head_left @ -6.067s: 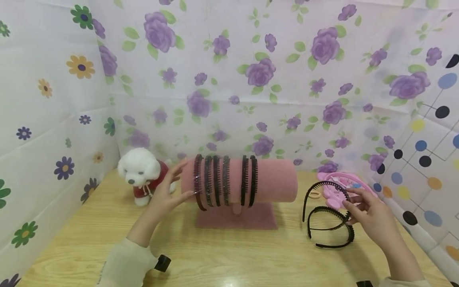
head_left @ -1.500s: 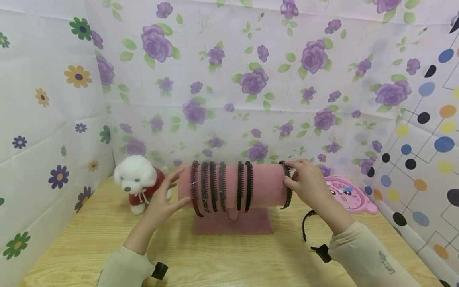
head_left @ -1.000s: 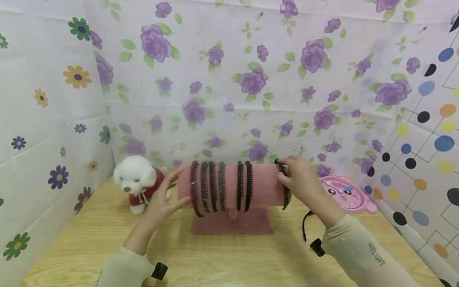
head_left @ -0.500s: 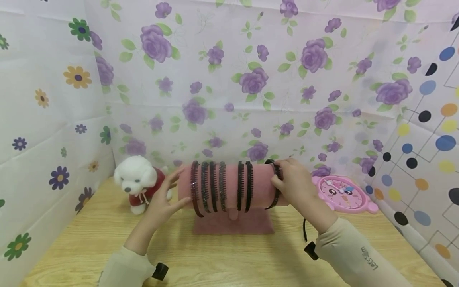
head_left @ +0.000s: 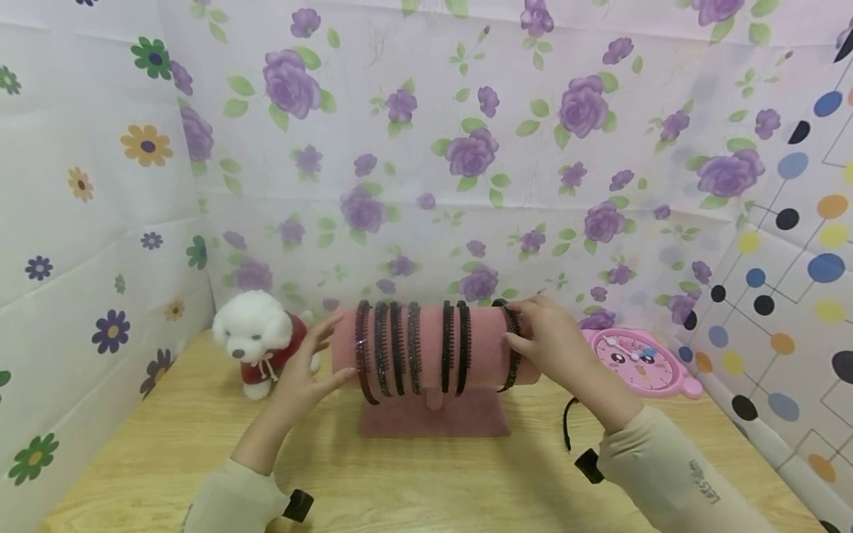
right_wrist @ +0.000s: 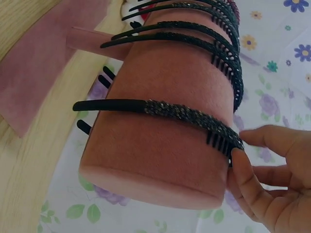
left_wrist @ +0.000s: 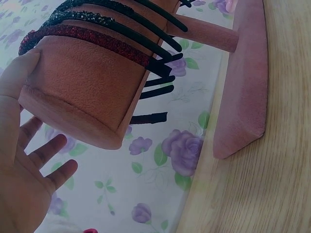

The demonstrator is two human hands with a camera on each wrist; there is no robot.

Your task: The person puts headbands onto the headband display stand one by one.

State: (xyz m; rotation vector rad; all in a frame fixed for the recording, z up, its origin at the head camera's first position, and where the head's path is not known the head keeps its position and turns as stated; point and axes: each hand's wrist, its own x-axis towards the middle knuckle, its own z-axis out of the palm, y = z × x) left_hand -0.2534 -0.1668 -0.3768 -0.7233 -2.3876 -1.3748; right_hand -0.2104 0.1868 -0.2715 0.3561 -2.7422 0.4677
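A pink padded display stand (head_left: 489,348) with a horizontal roll bears several dark toothed headbands (head_left: 415,348); the leftmost one (head_left: 363,348) is dark red and glittery. My left hand (head_left: 303,374) holds the roll's left end, thumb on the front and index finger at the back. Its other fingers (left_wrist: 60,172) spread apart below the roll's end in the left wrist view. With thumb and index finger, my right hand (head_left: 549,337) pinches a black glittery headband (right_wrist: 189,116) near its combed top. That headband sits around the roll near the right end, apart from the others.
Behind the right forearm lies another black headband (head_left: 566,426), partly hidden, on the wooden table (head_left: 426,485). A pink toy clock (head_left: 640,363) lies at the right, and a white plush dog (head_left: 253,333) in red sits at the left. Flowered cloth (head_left: 426,148) stands behind.
My right hand has brought a black headband from the table at the right onto the roll's right end and moved it left along it. The left hand stays at the left end.
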